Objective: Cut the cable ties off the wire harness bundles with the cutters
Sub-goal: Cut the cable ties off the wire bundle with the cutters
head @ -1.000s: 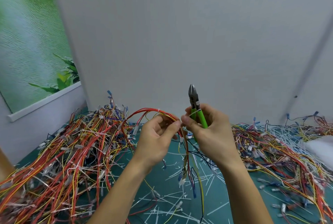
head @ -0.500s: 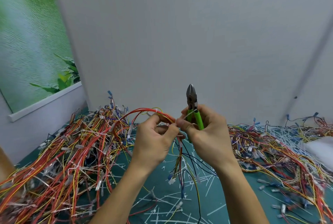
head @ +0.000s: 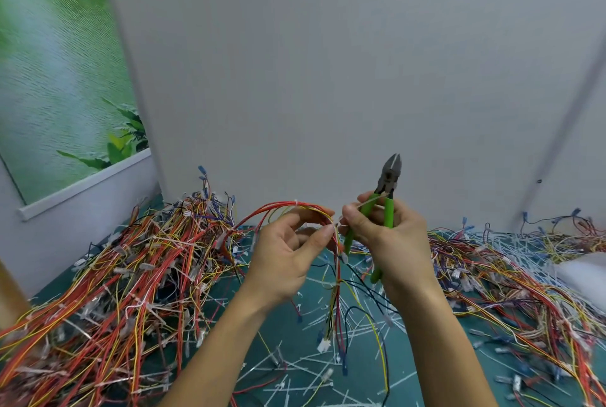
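Observation:
My left hand [head: 288, 262] pinches a wire harness bundle [head: 336, 288] of red, yellow and black wires, which arches up to the left and hangs down to the mat. My right hand [head: 387, 239] grips the green-handled cutters [head: 387, 196], jaws pointing up and closed, clear of the wires. Its thumb and forefinger also pinch a white cable tie [head: 372, 201] that reaches from the bundle across the handles. Another white tie [head: 296, 202] sits on top of the arch.
A big heap of tied harnesses [head: 124, 275] fills the left of the green mat [head: 419, 370]. Another heap [head: 511, 282] lies on the right beside a white object [head: 583, 272]. Cut white ties litter the mat between my arms. A grey wall stands close behind.
My right hand moved right and up with the cutters, drawing a white tie away from the bundle. The left hand kept hold of the wires as both hands rose slightly.

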